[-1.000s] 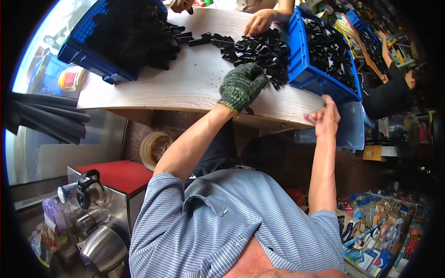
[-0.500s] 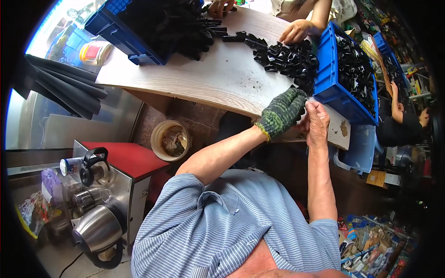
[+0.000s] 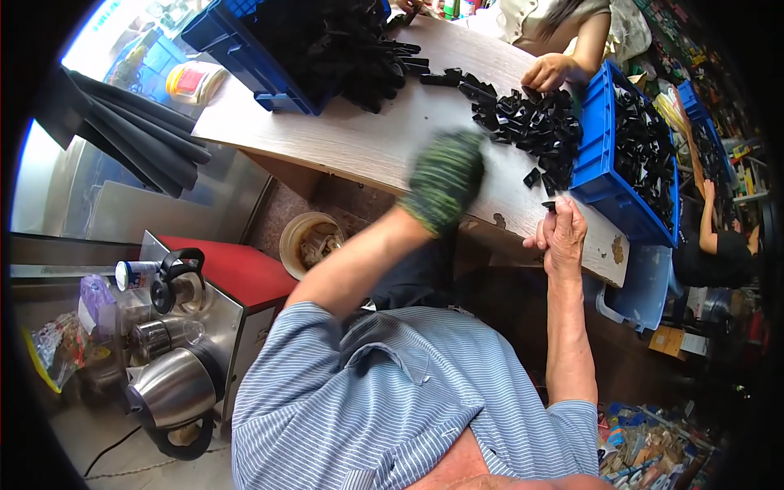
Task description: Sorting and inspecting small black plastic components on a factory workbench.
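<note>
Over the table's near edge is my left hand, in a dark green knitted glove. Motion smears it, so its fingers and anything in them cannot be made out. My right hand, bare, pinches a small black piece between thumb and finger by the table's right front edge. Just beyond it spreads a heap of small black pieces on the pale wooden table. A blue crate, filled with similar black pieces, borders the heap on the right.
Another blue crate at the far left spills long black parts. A co-worker's hand touches the heap's far side. Below the table are a bucket and a translucent tub. A red-topped cabinet and steel kettle stand left.
My left hand has left my right hand and swung leftward over the table. My right hand has dropped slightly, and the black piece in it now shows. The whole view has shifted a little.
</note>
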`<action>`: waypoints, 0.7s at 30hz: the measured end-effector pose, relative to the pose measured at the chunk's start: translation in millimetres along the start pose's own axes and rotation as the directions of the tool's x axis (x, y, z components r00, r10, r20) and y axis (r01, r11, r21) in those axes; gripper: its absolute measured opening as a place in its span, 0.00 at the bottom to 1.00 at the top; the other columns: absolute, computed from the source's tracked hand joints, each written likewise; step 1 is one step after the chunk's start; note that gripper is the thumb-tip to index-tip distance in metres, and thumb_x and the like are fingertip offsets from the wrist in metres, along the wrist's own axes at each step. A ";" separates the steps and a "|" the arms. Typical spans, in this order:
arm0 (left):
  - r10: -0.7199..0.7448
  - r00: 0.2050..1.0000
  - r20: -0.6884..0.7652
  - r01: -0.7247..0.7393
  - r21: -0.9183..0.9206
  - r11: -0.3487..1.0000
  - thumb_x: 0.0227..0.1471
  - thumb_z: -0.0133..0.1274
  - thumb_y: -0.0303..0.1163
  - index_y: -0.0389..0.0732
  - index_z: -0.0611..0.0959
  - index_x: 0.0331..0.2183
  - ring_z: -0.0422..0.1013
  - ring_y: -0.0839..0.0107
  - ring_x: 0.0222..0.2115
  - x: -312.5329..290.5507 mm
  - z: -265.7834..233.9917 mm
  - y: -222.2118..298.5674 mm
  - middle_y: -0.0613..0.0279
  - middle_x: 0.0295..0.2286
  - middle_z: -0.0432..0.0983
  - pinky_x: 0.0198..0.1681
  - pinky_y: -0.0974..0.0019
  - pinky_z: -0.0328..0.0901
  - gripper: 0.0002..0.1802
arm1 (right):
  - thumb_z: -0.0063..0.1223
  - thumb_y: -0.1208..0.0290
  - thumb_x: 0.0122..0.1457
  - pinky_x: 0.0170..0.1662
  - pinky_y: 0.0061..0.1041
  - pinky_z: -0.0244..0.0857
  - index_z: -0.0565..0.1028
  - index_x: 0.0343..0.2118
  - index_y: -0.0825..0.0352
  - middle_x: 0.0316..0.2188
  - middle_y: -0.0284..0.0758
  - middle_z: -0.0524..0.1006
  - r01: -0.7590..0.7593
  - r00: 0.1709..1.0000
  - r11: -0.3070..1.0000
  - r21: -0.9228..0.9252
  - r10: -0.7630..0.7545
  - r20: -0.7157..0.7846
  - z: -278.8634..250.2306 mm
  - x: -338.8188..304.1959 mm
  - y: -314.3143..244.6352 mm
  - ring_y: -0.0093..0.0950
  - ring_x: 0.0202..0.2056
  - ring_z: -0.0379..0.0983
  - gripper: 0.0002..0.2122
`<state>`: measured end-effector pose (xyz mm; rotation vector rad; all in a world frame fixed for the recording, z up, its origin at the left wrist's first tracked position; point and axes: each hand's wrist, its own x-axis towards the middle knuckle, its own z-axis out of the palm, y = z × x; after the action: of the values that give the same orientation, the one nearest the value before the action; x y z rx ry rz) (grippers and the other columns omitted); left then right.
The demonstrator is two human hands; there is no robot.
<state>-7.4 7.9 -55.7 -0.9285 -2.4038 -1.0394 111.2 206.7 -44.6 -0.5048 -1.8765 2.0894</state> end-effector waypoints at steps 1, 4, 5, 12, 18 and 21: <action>0.049 0.983 -0.177 -0.016 0.180 0.984 0.44 0.48 0.25 0.40 0.79 0.45 0.72 0.51 0.40 7.1 -11.6 -34.2 0.49 0.38 0.77 0.46 0.51 0.66 0.22 | 0.45 0.58 0.65 0.13 0.22 0.65 0.66 0.26 0.61 0.08 0.25 0.55 0.001 1.000 1.000 0.005 -0.001 0.001 1.1 0.5 0.0 0.18 0.09 0.55 0.14; 0.056 0.989 -0.138 0.031 0.559 0.828 0.44 0.47 0.26 0.43 0.77 0.51 0.70 0.49 0.45 10.2 -64.3 -94.4 0.45 0.46 0.73 0.51 0.51 0.64 0.28 | 0.44 0.57 0.65 0.13 0.25 0.67 0.66 0.26 0.60 0.08 0.24 0.53 0.014 1.000 1.000 0.027 -0.014 -0.010 3.4 -0.8 0.6 0.18 0.09 0.55 0.14; -0.064 0.994 -0.090 0.102 0.529 0.842 0.46 0.47 0.26 0.43 0.78 0.50 0.72 0.49 0.43 12.7 -70.1 -105.0 0.45 0.45 0.74 0.50 0.50 0.65 0.26 | 0.44 0.59 0.65 0.12 0.24 0.67 0.65 0.25 0.61 0.08 0.25 0.54 0.001 0.999 0.999 0.039 0.001 -0.040 5.2 1.0 -1.9 0.18 0.09 0.55 0.14; 0.035 0.999 -0.006 -0.032 0.305 0.952 0.55 0.51 0.37 0.43 0.81 0.43 0.75 0.51 0.32 11.2 -62.2 -98.9 0.49 0.36 0.79 0.38 0.48 0.67 0.14 | 0.44 0.58 0.65 0.12 0.25 0.65 0.64 0.24 0.58 0.09 0.23 0.52 0.026 0.998 0.999 0.042 -0.023 -0.056 5.3 2.2 1.7 0.18 0.10 0.54 0.14; 0.054 0.997 0.047 -0.071 0.539 0.840 0.57 0.52 0.43 0.41 0.84 0.41 0.76 0.53 0.35 11.2 -62.5 -101.5 0.51 0.36 0.81 0.41 0.53 0.69 0.18 | 0.41 0.57 0.65 0.12 0.26 0.66 0.63 0.22 0.59 0.08 0.24 0.52 0.012 0.998 0.998 0.059 -0.008 -0.068 5.1 1.0 -0.1 0.18 0.09 0.53 0.16; 0.122 0.991 -0.049 -0.084 0.477 0.875 0.54 0.55 0.44 0.44 0.83 0.31 0.75 0.54 0.28 11.4 -65.4 -97.7 0.51 0.27 0.79 0.32 0.51 0.68 0.13 | 0.40 0.56 0.65 0.13 0.27 0.67 0.62 0.21 0.59 0.08 0.24 0.51 0.002 0.996 0.997 0.071 0.004 -0.086 3.1 2.8 2.6 0.18 0.09 0.54 0.17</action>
<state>-78.9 -86.2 -55.6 -0.8068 -2.3499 -0.4001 107.4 204.9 -47.1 -0.5698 -1.7481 2.0921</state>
